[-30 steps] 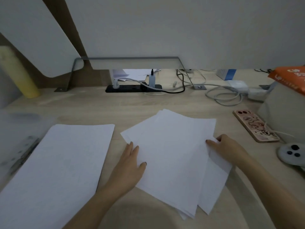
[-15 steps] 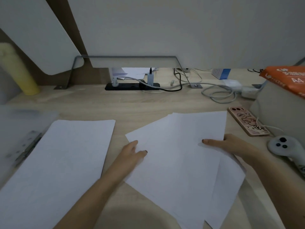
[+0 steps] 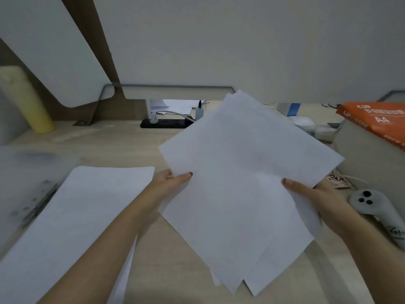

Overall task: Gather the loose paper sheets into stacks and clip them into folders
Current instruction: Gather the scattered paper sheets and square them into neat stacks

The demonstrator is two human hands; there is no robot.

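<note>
The left hand [image 3: 173, 178] and right hand [image 3: 311, 194] are pinching the fanned paper sheets [image 3: 241, 172], now lifting them off the desk [image 3: 131, 145] for squaring.

The orange paper pack [image 3: 372, 125] at the right edge of the counter carries a white "A4" on its top face. The lines of white lettering above and below it are too blurred to read. A dark mark on the white controller [image 3: 382, 215] cannot be read either.

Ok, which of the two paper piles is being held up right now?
The uneven pile on the right, pinched at its sides by the left hand and right hand. The other pile lies flat on the desk.
</note>
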